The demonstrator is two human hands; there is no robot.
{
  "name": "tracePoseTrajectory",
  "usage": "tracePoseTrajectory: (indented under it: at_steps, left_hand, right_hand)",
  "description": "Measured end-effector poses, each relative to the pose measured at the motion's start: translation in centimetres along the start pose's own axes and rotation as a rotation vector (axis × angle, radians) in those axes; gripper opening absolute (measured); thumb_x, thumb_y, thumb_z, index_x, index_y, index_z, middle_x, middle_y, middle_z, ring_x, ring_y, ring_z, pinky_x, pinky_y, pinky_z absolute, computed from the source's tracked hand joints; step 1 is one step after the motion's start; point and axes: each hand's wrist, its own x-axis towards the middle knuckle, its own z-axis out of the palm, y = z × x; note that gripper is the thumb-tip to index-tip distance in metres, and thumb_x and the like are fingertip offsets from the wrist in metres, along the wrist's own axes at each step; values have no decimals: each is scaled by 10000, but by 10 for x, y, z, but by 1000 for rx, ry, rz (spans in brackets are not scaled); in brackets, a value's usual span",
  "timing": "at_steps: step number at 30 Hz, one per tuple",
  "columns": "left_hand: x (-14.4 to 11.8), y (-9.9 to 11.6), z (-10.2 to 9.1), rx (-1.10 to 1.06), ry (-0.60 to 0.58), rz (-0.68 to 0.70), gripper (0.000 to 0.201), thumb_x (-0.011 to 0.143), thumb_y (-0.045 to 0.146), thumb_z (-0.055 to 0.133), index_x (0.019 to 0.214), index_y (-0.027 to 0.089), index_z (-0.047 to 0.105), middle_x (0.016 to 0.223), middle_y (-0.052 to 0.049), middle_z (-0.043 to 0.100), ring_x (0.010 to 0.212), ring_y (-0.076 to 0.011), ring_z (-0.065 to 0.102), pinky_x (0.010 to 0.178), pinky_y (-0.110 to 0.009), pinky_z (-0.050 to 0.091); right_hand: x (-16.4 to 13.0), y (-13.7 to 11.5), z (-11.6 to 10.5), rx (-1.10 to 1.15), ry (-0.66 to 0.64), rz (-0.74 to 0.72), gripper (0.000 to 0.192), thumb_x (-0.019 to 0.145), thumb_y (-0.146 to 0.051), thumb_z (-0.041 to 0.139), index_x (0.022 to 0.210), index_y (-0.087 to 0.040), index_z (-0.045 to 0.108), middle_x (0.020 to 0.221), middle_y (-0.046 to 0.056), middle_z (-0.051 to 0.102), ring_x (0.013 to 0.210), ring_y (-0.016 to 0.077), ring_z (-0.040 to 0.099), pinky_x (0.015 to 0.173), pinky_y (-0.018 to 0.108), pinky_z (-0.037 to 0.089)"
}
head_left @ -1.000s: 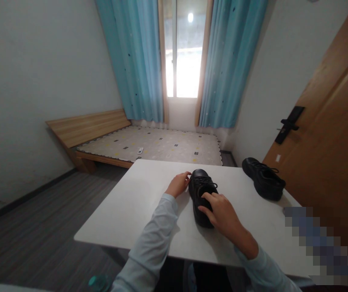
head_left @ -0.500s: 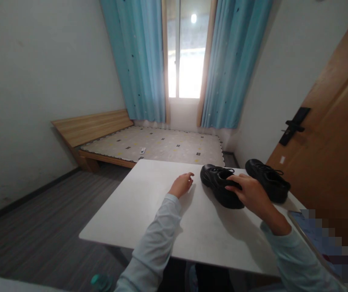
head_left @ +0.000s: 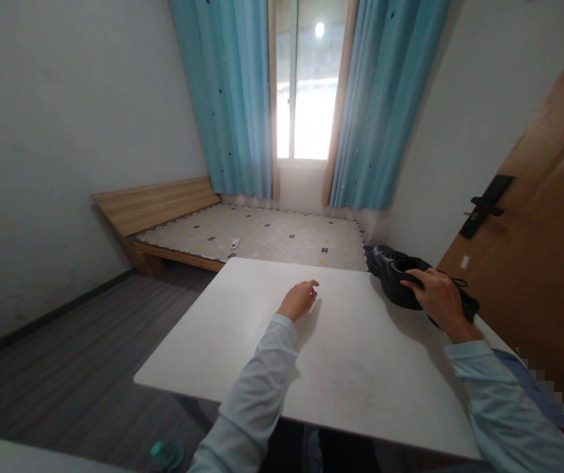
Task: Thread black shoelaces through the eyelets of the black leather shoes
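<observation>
My right hand grips a black lace-up shoe by its heel-side opening, thumb and fingers closed over the collar. The shoe is at the far right part of the white table, its toe toward the window. Behind my right hand, mostly covered by it and the held shoe, is a second black shoe; a lace loop and part of its heel show. My left hand is over the middle of the table, fingers loosely bent and apart, holding nothing.
Beyond the table is a bed with a patterned mattress and a small white object on it. A wooden door with a black handle stands at right. A green-capped bottle is at lower left.
My right hand has carried the black shoe rightward, beside and partly in front of the other shoe. The left hand stays almost where it was over the table.
</observation>
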Motion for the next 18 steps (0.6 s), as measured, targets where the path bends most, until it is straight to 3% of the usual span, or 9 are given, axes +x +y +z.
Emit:
tracePoseTrajectory:
  at_steps: [9, 18]
  left_hand:
    - [2, -2, 1, 39, -2, -12, 308, 850, 140, 453, 1129, 191, 573, 973, -61, 663, 860, -151, 630, 830, -276, 492]
    - [2, -3, 5, 26, 7, 6, 286, 844, 128, 465, 1101, 178, 580, 939, -64, 661, 779, -132, 628, 775, -255, 499]
  right_hand:
    - [-23, 23, 40, -97, 47, -11, 342, 884, -402, 464, 915, -156, 700, 700, 92, 611, 678, 222, 554, 669, 310, 398]
    - [-27, 13, 31, -219, -199, -18, 299, 866, -367, 521, 1017, -130, 625, 726, 109, 652, 700, 243, 616, 650, 308, 423]
